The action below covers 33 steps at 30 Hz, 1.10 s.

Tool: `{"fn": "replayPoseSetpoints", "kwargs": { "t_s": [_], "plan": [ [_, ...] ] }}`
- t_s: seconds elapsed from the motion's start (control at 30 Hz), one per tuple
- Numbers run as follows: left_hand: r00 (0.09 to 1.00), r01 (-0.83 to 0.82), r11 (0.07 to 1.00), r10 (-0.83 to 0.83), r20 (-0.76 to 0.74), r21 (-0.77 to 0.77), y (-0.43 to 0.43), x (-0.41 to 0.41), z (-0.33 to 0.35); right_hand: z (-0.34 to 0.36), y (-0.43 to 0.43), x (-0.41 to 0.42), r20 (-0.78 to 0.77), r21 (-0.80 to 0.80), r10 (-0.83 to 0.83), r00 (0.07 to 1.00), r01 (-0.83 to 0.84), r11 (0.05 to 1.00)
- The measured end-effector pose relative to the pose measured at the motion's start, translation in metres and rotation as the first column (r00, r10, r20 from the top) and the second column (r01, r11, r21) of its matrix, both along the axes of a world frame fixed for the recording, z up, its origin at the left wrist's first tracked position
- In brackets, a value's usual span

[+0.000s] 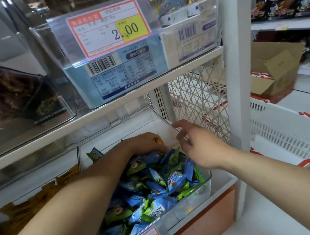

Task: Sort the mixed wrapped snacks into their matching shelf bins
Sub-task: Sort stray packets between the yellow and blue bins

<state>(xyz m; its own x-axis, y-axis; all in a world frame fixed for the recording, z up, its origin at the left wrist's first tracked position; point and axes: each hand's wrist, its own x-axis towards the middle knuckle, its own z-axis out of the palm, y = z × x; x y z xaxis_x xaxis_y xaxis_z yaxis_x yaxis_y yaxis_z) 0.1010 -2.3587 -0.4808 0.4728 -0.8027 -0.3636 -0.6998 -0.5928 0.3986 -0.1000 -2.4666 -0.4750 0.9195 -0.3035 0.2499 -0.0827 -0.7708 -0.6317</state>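
Observation:
A clear plastic bin [202,191] on the lower shelf holds a heap of blue and green wrapped snacks [158,183]. My left hand [145,144] reaches deep into the back of this bin, its fingers curled down into the heap; a small orange-yellow piece shows at its fingertips. Whether it grips a snack I cannot tell. My right hand [194,141] hovers above the bin's right side with relaxed, spread fingers and holds nothing. To the left, another clear bin [31,183] contains yellow wrapped snacks [35,202].
The upper shelf carries clear bins with light blue boxes [117,73], white boxes [189,40] and dark packets [11,96]. A white upright post [240,68] stands at the right. Beyond it sit a white plastic basket [288,132] and an open cardboard box [277,67].

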Motion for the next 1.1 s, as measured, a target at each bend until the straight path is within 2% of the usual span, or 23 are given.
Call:
{"fn": "replayPoseSetpoints", "kwargs": {
  "t_s": [0.2, 0.37, 0.53, 0.63, 0.8, 0.87, 0.97, 1.1],
  "plan": [
    [0.995, -0.088, 0.965, 0.098, 0.028, -0.247, 0.014, -0.007, 0.031, 0.006, 0.002, -0.002, -0.019, -0.02, -0.006, 1.0, 0.006, 1.0],
    [0.975, -0.16, 0.878, 0.213, 0.069, -0.451, 0.039, -0.018, 0.054, 0.011, 0.004, -0.003, -0.059, -0.049, -0.022, 0.998, 0.019, 0.999],
    [0.98, -0.167, 0.86, 0.197, 0.012, -0.482, 0.064, -0.038, 0.06, 0.02, 0.007, -0.004, -0.073, -0.102, -0.054, 0.996, 0.046, 0.994],
    [0.982, -0.184, 0.836, 0.179, -0.059, -0.517, 0.077, -0.049, 0.06, 0.032, 0.013, -0.004, 0.015, -0.137, -0.049, 0.999, 0.051, 0.989],
    [0.947, -0.301, 0.715, 0.144, -0.288, -0.631, 0.091, -0.071, 0.062, 0.043, 0.033, -0.006, -0.035, -0.223, 0.157, 0.987, -0.161, 0.961],
    [0.912, -0.385, 0.668, 0.167, -0.375, -0.637, 0.094, -0.078, 0.062, 0.042, 0.039, -0.005, 0.002, -0.136, 0.178, 0.984, -0.176, 0.975],
    [0.85, -0.506, 0.576, 0.206, -0.484, -0.642, 0.095, -0.088, 0.062, 0.043, 0.047, -0.001, 0.097, 0.148, 0.167, 0.981, -0.18, 0.973],
    [0.821, -0.549, 0.513, 0.181, -0.542, -0.66, 0.106, -0.102, 0.063, 0.045, 0.061, 0.001, 0.139, 0.463, 0.086, 0.987, -0.142, 0.875]
  ]
}}
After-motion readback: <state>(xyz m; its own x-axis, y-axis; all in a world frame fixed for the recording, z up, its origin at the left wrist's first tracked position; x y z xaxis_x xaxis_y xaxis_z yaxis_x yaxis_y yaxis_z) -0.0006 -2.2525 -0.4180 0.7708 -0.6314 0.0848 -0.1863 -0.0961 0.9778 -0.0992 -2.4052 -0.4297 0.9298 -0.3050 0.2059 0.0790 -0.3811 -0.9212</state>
